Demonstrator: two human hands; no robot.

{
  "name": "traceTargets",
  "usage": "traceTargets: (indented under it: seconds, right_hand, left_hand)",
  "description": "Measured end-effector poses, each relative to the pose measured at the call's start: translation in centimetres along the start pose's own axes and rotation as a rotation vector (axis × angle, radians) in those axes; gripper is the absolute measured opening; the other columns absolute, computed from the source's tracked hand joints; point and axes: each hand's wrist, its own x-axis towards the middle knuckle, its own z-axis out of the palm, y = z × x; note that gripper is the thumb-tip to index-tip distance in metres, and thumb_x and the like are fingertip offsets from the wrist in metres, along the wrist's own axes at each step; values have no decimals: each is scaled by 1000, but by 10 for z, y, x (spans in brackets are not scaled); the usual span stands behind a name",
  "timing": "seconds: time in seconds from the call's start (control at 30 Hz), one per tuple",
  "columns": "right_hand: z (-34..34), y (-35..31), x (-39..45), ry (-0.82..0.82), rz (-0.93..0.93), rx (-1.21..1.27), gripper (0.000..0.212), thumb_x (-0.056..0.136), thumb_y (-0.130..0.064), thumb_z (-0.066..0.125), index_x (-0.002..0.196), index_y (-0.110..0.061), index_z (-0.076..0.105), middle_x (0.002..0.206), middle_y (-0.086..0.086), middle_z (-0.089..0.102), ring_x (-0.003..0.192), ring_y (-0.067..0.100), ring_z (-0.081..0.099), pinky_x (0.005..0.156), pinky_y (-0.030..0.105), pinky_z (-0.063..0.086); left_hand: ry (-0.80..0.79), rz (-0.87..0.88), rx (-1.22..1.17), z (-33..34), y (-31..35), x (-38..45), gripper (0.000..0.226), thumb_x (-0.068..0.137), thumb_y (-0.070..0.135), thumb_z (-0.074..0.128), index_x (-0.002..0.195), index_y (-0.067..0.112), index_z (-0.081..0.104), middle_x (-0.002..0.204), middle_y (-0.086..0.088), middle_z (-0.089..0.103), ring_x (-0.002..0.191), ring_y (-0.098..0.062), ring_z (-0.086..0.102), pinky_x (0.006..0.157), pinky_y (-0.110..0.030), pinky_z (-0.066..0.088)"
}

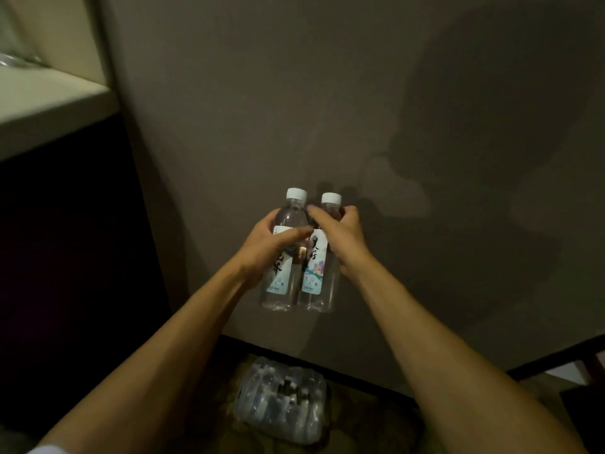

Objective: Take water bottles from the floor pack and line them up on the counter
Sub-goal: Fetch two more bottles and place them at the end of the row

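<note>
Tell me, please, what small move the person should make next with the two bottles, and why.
Probably swing both bottles left and up toward the counter. The left hand holds the left bottle, the right hand the right bottle, both upright and already lifted clear of the floor pack.

You are standing in what looks like a hotel room or a similar dim indoor lodging room, though the pictures do not settle which. A plain grey-brown wall (327,93) fills most of the frame, lit from behind you so shadows fall on it. At the upper left of the frame a pale bench (49,103) sits over a dark cabinet front (75,240). Along the bottom, a dark baseboard (376,378) meets a patterned carpet (209,421), where a shrink-wrapped pack of water bottles (281,401) lies. At the lower right there is dark wooden furniture (586,365), too cropped to name.
</note>
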Motion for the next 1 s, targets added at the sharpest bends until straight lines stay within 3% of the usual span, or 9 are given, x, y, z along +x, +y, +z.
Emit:
traceTargets:
  seconds: [0.23, 0.43, 0.7, 0.8, 0.87, 0.93, 1.0]
  right_hand:
    - [33, -24, -40, 72, -215, 1, 39, 63, -56, 69, 78, -21, 64, 77, 3, 72, 77, 26, 71, 72, 53, 57]
    - [79, -48, -60, 64, -219, 33, 39, 61, -59, 72, 74, -22, 67, 75, 5, 73, 77, 29, 72, 71, 54, 57]
    - [175, -77, -101, 86, -227, 89, 36, 65, -51, 74, 72, -17, 67, 79, 13, 73, 81, 36, 71, 69, 58, 56]
    - [208, -90, -116, 54, -252, 151, 37, 68, -46, 76, 75, -12, 65, 80, 15, 72, 75, 34, 71, 69, 59, 57]
    - [227, -99, -124, 7, -259, 206, 37, 73, -40, 76, 81, -7, 63, 77, 15, 70, 71, 31, 68, 72, 59, 56]
    - [243, -109, -129, -40, -264, 265, 28, 81, -30, 74, 86, -5, 62, 71, 9, 68, 68, 27, 66, 72, 53, 57]
    - [256, -120, -133, -69, -275, 302, 19, 85, -22, 72, 87, -7, 61, 65, 4, 65, 64, 23, 64, 69, 45, 55]
  left_hand:
    - [92, 39, 9, -20, 32, -47, 51, 83, 21, 73, 128, 12, 51, 109, -18, 70, 95, -33, 71, 76, -43, 60]
    - [71, 59, 58, -64, 65, -67, 53, 81, 34, 76, 125, 18, 53, 106, -12, 72, 95, -30, 72, 88, -50, 56]
    - [59, 70, 66, -153, 110, -106, 53, 77, 42, 78, 119, 19, 55, 104, -12, 73, 94, -30, 72, 87, -51, 57]
    - [86, 109, 97, -180, 132, -125, 48, 79, 41, 76, 115, 17, 56, 103, -12, 73, 94, -28, 72, 84, -44, 59]
    - [94, 131, 94, -195, 147, -137, 45, 83, 33, 73, 118, 13, 53, 105, -14, 70, 90, -25, 72, 74, -33, 61]
    - [103, 138, 101, -209, 161, -146, 42, 87, 26, 69, 122, 12, 50, 105, -13, 66, 82, -18, 70, 62, -25, 59]
    - [110, 153, 97, -221, 171, -150, 38, 89, 21, 66, 122, 12, 49, 108, -14, 63, 83, -18, 69, 63, -28, 58]
